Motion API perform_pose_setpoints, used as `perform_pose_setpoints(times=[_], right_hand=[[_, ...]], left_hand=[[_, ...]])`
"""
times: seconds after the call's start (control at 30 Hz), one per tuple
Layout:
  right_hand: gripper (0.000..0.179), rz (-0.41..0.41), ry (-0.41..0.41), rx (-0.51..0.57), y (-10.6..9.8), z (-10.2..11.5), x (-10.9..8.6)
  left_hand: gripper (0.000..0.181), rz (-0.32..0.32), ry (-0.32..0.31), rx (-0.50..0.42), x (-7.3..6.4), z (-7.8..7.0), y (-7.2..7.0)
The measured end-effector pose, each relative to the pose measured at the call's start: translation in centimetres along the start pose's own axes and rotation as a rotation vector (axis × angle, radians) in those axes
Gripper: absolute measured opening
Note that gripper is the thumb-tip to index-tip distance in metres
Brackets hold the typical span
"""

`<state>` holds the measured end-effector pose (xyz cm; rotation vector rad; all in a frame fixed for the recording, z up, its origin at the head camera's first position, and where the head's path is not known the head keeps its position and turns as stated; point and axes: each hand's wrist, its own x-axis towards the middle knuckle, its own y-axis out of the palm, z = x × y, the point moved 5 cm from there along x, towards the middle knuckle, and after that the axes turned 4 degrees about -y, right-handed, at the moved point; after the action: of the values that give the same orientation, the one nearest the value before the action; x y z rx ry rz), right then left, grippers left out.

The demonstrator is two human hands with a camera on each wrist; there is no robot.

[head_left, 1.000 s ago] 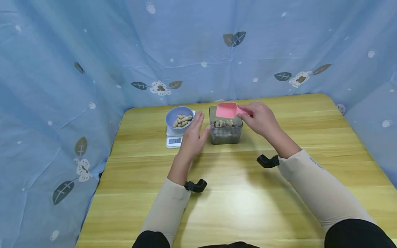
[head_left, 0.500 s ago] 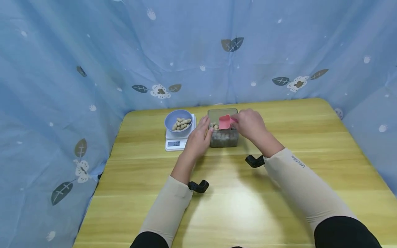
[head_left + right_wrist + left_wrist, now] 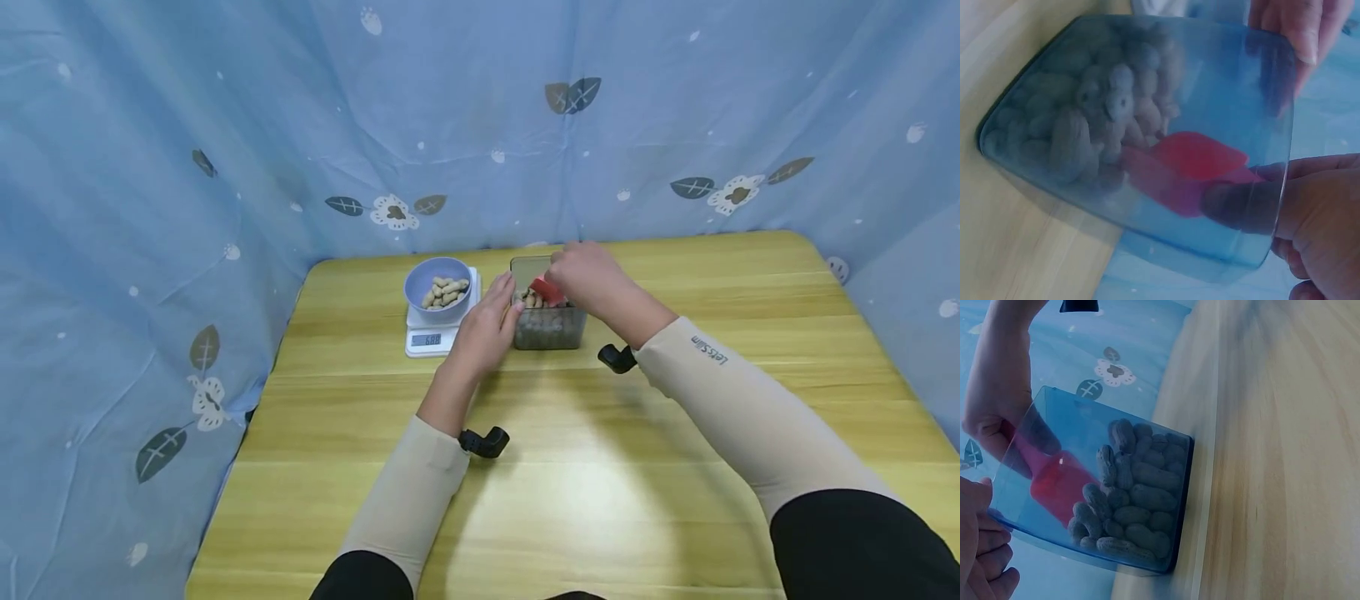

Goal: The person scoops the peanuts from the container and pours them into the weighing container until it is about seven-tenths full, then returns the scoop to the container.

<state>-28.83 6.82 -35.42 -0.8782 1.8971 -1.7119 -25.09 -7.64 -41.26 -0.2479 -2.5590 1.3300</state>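
A pink scoop (image 3: 548,291) dips into a clear grey plastic container (image 3: 550,330) of unshelled peanuts (image 3: 1147,497). My right hand (image 3: 590,279) grips the scoop's handle at the container's right side; in the right wrist view the thumb reaches inside the rim, along the handle. The scoop's blade (image 3: 1197,155) meets the peanuts, and its front edge is partly hidden among them. With fingers extended, my left hand (image 3: 483,328) rests against the container's left wall near the rim. Left of that hand, a blue-purple bowl (image 3: 417,287) holding some peanuts sits on a white kitchen scale (image 3: 442,340).
The scale's display (image 3: 427,340) seems to read 688. Everything stands near the back edge of a wooden table (image 3: 555,483). A blue patterned curtain (image 3: 480,125) hangs right behind it and along the sides.
My right hand has lowered the scoop from above the container down into the peanuts, tilting it. The left hand has shifted slightly right against the container's side. The bowl stays on the scale.
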Motion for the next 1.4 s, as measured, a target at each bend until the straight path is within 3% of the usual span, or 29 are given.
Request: perform_pose_setpoints(times=[0.1,0.2,0.53,0.83,0.97,1.2,1.4], right_hand=[[0.014,-0.002,-0.067,-0.060,0.1,0.4,0.3],[0.013,-0.019,-0.077,-0.082,0.2,0.3,0.4],[0.013,-0.122,-0.074,0.010,0.7,-0.4,0.2],[0.013,-0.180,-0.140,0.039,1.2,-0.8,-0.3],[0.016,-0.147,-0.165,0.045,0.9,-0.6,-0.4],[0.008,-0.083,-0.156,0.156,-0.5,-0.9,-0.6],[0.016,-0.019,-0.043,0.036,-2.0,-1.3,-0.6]], left_hand=[[0.055,-0.003,0.000,0.001,0.2,0.0,0.0],[0.055,-0.014,0.012,0.006,0.3,0.0,-0.1],[0.055,-0.013,0.006,-0.014,0.3,0.1,0.0],[0.055,-0.015,0.010,0.034,0.3,0.1,0.0],[0.055,-0.021,0.011,0.037,0.2,0.2,0.1],[0.057,-0.021,-0.007,0.033,0.1,0.4,0.1],[0.054,-0.008,0.001,0.027,0.3,0.2,0.1]])
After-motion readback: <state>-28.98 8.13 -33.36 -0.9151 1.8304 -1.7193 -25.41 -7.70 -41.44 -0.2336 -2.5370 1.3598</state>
